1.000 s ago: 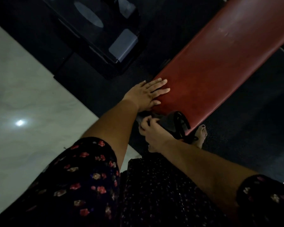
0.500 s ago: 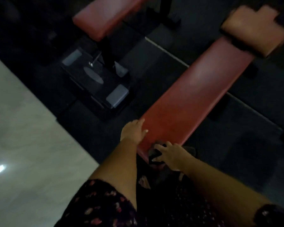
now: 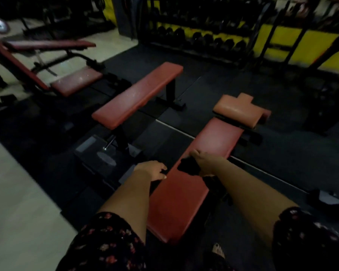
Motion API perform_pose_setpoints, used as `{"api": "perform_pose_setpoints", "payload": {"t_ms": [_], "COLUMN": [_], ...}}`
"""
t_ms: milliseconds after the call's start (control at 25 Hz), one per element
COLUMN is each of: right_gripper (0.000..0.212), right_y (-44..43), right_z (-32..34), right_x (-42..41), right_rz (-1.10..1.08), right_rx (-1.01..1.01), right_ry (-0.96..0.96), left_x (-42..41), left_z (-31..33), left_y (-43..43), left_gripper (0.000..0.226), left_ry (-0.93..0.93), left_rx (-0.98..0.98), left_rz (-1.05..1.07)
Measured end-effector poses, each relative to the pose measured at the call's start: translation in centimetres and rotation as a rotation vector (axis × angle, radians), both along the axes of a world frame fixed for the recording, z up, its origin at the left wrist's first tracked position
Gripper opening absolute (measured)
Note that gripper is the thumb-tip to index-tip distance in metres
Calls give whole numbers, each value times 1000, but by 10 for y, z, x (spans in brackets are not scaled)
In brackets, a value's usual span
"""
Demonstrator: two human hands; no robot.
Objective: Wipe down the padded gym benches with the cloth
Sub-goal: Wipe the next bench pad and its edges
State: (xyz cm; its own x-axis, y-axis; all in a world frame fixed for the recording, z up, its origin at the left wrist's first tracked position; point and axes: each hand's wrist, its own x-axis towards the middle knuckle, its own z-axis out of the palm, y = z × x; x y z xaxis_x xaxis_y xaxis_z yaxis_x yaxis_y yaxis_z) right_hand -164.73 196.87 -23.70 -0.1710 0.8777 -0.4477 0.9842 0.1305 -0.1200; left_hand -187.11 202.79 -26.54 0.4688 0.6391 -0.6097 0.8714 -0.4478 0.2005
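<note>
**While the cloth sits mid-pad, missed strips are the main risk**

R hand (image 3: 205, 161) is closed round the dark cloth (image 3: 188, 167), which is bunched up and pressed on the near red bench (image 3: 182, 202), approx halfway along its pad. L hand (image 3: 154, 171) sits at the pad's left edge w/ fingers bent. Can't tell if they grip the edge or just rest there.

What could go wrong, as I judge it:

- A bunched cloth covers only a narrow track, so each pass prob. leaves strips unwiped, esp. along both long edges and the near end.
- Light is dim and the cloth is near black, so smears or skipped patches won't show.
- If the L hand presses on the pad, it may re-mark a wiped area.
- The orange head pad (image 3: 237, 110) just beyond the far end is easy to skip b/c of the gap between the two.
- The middle flat bench (image 3: 137, 98) and the incline bench (image 3: 76, 83) to the left are well apart from both hands, so they could be forgotten.
</note>
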Motion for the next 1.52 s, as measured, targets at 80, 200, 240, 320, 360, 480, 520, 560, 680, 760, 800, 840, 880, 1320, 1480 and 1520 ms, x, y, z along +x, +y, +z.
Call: {"api": "perform_pose_setpoints", "payload": {"t_ms": [80,200,240,320,360,480,520,560,680,760,800,840,880,1320,1480,1520], "right_gripper": [83,75,71,62,58,50,45,41,36,36,37,39,40,28,26,25], "right_y": [-3,-18,-23,-32,-36,-50,-56,-61,-75,-78,-78,-78,-78,-108,-121,-122], "right_z": [29,56,65,79,87,105,109,110,101,91,87,83,81,82,70,67], "right_x": [16,48,61,89,104,143,158,171,218,254,272,290,309,512,569,584], "right_rz": [-80,-334,-423,-563,-608,-725,-771,-812,-868,-851,-830,-814,-808,-927,-1003,-1018], "right_rx": [78,187,209,231,227,176,160,141,82,55,50,48,48,53,40,39], "right_ry": [28,110,133,135,113,78,86,89,66,-9,-47,-60,-48,35,44,34], "left_x": [27,70,83,109,122,166,184,200,255,302,328,354,380,595,665,683], "left_z": [26,65,79,99,106,114,114,114,110,106,106,105,107,91,83,80], "left_y": [9,18,21,29,32,31,28,24,19,19,18,17,15,-1,5,7], "left_gripper": [55,56,56,55,54,56,56,55,55,55,54,53,52,54,53,54], "left_ry": [-67,-200,-216,-255,-268,-291,-286,-261,-202,-180,-169,-168,-173,-173,-150,-146], "left_rx": [78,162,172,188,209,227,216,208,198,196,194,197,202,174,154,144], "left_rz": [-36,-90,-101,-146,-169,-214,-242,-266,-305,-314,-334,-364,-395,-492,-587,-617]}}
